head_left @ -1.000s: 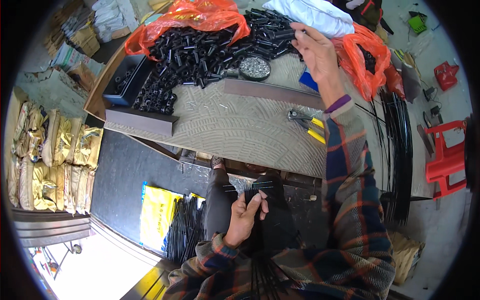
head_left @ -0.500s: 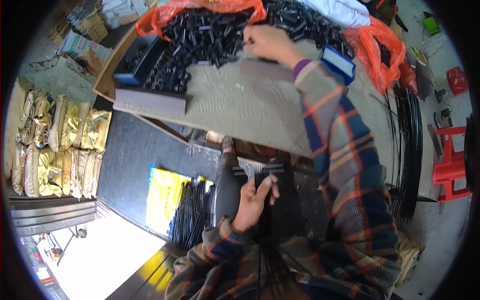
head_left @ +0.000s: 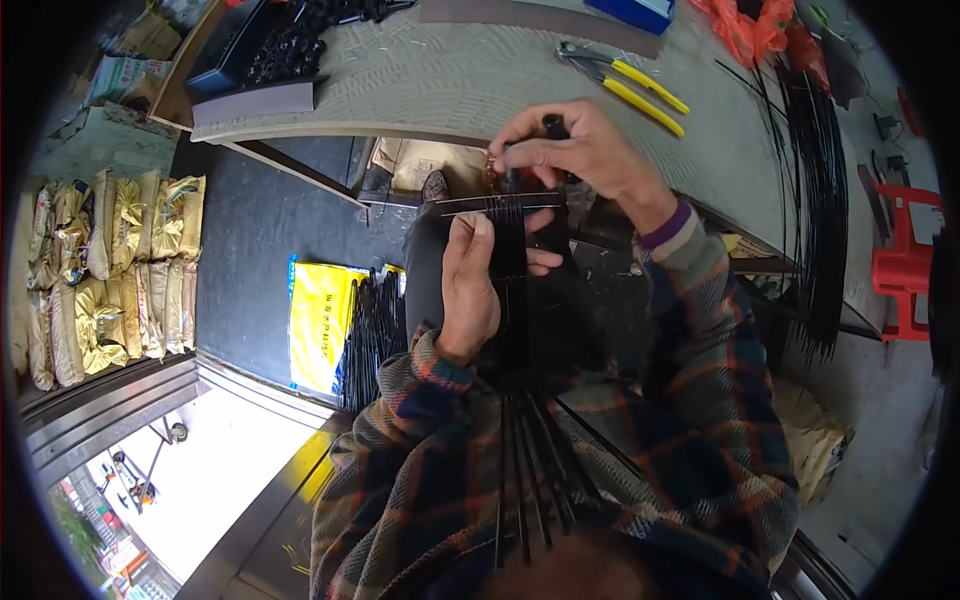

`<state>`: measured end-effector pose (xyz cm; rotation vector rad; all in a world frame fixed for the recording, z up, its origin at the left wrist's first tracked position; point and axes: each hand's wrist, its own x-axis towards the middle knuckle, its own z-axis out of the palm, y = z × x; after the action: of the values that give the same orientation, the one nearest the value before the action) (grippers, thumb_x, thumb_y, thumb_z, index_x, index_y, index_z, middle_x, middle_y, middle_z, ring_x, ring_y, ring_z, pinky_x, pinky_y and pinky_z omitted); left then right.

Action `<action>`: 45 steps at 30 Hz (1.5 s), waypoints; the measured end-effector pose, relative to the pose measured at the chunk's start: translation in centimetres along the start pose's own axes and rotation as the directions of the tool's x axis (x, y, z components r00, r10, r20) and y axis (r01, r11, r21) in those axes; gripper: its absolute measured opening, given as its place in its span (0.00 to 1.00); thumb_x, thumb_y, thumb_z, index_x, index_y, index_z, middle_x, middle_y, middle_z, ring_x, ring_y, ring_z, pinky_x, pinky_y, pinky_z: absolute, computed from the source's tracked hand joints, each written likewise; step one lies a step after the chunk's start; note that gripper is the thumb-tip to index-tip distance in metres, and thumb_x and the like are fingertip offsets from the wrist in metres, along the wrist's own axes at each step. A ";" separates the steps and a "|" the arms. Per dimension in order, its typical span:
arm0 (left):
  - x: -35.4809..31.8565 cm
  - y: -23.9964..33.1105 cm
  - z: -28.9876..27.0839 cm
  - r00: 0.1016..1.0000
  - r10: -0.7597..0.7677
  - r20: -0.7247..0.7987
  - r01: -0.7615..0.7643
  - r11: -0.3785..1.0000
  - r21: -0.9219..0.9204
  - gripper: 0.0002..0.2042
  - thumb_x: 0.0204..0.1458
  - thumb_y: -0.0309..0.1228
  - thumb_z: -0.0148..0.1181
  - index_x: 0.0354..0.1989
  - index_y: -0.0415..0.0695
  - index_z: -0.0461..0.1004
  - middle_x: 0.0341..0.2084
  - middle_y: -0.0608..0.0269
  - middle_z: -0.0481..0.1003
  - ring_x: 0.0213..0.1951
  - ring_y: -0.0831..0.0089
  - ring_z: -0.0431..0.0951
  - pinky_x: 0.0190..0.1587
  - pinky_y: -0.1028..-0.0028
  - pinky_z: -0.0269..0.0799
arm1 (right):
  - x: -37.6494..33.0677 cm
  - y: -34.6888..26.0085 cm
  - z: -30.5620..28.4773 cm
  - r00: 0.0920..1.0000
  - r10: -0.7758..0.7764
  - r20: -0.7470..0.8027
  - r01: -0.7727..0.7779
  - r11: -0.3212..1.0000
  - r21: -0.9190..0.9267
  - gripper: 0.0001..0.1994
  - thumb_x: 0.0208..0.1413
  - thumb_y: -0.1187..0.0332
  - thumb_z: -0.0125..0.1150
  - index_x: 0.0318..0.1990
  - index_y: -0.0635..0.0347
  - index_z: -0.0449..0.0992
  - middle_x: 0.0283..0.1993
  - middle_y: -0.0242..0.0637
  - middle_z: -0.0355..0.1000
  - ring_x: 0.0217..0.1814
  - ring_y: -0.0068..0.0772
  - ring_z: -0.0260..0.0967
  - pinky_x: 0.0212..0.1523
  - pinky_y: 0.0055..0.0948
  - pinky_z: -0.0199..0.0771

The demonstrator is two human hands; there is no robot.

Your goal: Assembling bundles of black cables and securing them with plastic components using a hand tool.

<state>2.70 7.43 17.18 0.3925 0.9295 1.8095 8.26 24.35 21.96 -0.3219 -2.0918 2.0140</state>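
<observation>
My left hand (head_left: 472,285) is closed around a bundle of thin black rods (head_left: 510,245), held upright over my lap. Their other ends (head_left: 535,460) fan out toward my chest. Just above the bundle's top, my right hand (head_left: 590,155) is closed on small black cylindrical parts (head_left: 554,126). One of these dark parts points down close to the rod tips; whether it touches them I cannot tell. Across the bundle's top runs a thin, light-edged strip. More loose black parts (head_left: 285,45) lie heaped at the table's far left.
The grey table (head_left: 420,85) ends just beyond my hands. On it lie yellow-handled pliers (head_left: 635,90) and a blue box (head_left: 635,12). Long black rods (head_left: 820,190) hang at the right, near a red stool (head_left: 905,260). More rods (head_left: 370,335) rest on a yellow bag (head_left: 320,325).
My right hand has come back from the heap of black parts to the rods, holding small parts. The view has tilted down, and the pliers now show. My left hand still grips the bundle.
</observation>
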 end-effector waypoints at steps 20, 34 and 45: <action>-3.8 -1.5 2.1 0.969 0.246 -0.009 -0.244 0.967 0.079 0.15 0.56 0.24 0.42 0.51 0.39 0.51 0.37 0.48 0.71 0.35 0.62 0.77 0.39 0.71 0.74 | -1.6 0.7 2.9 1.000 -0.024 -0.010 0.026 0.973 0.229 0.08 0.47 0.69 0.62 0.28 0.61 0.70 0.21 0.25 0.64 0.20 0.12 0.58 0.19 0.12 0.58; -4.0 -0.9 2.4 0.974 0.225 0.006 -0.224 0.967 0.123 0.18 0.56 0.25 0.42 0.54 0.39 0.48 0.38 0.46 0.71 0.36 0.62 0.76 0.40 0.70 0.73 | -1.0 1.1 3.4 0.996 -0.086 -0.038 0.091 0.977 0.190 0.11 0.46 0.63 0.63 0.26 0.59 0.69 0.19 0.25 0.63 0.17 0.13 0.59 0.17 0.13 0.59; -4.5 -1.2 2.1 0.971 0.239 -0.013 -0.236 0.963 0.133 0.20 0.55 0.28 0.45 0.54 0.40 0.50 0.42 0.44 0.67 0.43 0.58 0.73 0.38 0.65 0.76 | -0.4 1.4 4.5 0.993 -0.087 -0.083 0.102 0.974 0.201 0.12 0.48 0.67 0.60 0.21 0.57 0.63 0.18 0.23 0.60 0.16 0.09 0.54 0.15 0.13 0.53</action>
<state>6.69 4.49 18.32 0.5832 1.0612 1.9807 7.23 20.01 20.41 -0.2517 -1.8009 2.1045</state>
